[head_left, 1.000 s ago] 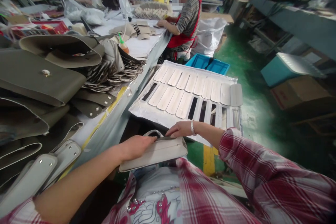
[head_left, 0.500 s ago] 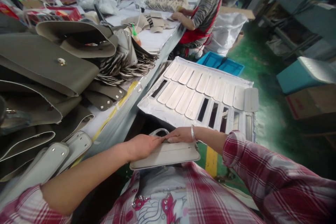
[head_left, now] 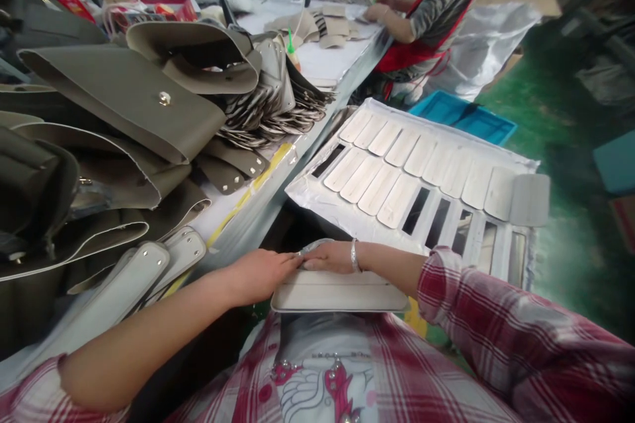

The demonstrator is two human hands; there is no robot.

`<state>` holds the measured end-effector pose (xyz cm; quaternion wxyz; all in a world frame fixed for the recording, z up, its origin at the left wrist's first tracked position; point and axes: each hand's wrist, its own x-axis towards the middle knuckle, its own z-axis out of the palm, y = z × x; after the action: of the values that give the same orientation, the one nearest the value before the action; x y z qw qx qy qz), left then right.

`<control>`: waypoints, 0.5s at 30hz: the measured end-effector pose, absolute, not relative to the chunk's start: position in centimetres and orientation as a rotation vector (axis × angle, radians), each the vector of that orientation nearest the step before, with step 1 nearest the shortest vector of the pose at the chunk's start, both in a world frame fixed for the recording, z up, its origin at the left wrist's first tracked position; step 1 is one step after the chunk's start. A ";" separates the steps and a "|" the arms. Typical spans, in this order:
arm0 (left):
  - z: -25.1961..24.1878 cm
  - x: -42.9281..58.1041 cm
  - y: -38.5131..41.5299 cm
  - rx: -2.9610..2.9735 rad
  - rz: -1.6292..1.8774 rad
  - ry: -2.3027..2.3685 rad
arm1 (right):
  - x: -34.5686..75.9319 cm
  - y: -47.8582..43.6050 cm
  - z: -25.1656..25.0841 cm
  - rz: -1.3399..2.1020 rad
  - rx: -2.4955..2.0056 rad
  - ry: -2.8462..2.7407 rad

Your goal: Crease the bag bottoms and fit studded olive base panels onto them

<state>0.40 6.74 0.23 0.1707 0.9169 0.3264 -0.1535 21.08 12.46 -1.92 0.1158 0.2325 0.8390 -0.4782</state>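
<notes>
A light grey leather-like bag piece (head_left: 342, 292) lies level just in front of my body, its long rounded edge facing me. My left hand (head_left: 262, 275) is closed at its far left edge, fingers reaching toward the other hand. From the right, my right hand (head_left: 330, 256) holds the far edge, thumb on top and fingertips meeting the left fingertips. Part of a pale curved loop shows behind the fingers. The undersides of both hands and the piece's far side are hidden.
On the left table are dark olive bag bodies (head_left: 133, 99), stacked straps (head_left: 278, 106) and pale strap ends (head_left: 143, 264). A white slotted rack (head_left: 322, 208) holding rows of pale panels stands ahead right. Beyond are a blue crate (head_left: 461, 115) and a seated co-worker (head_left: 431, 26).
The view has turned left, so the surroundings sit further right. The bag piece has turned to lie more level, and both hands remain on its far edge.
</notes>
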 end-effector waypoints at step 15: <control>0.5 1.9 5.2 2.729 -0.513 1.146 | 31.2 12.3 -2.6 -1.561 0.893 2.376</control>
<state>1.87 5.22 0.54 0.0688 0.9063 0.3807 -0.1702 31.24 12.30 -2.61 0.0807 0.2988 0.7947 -0.5222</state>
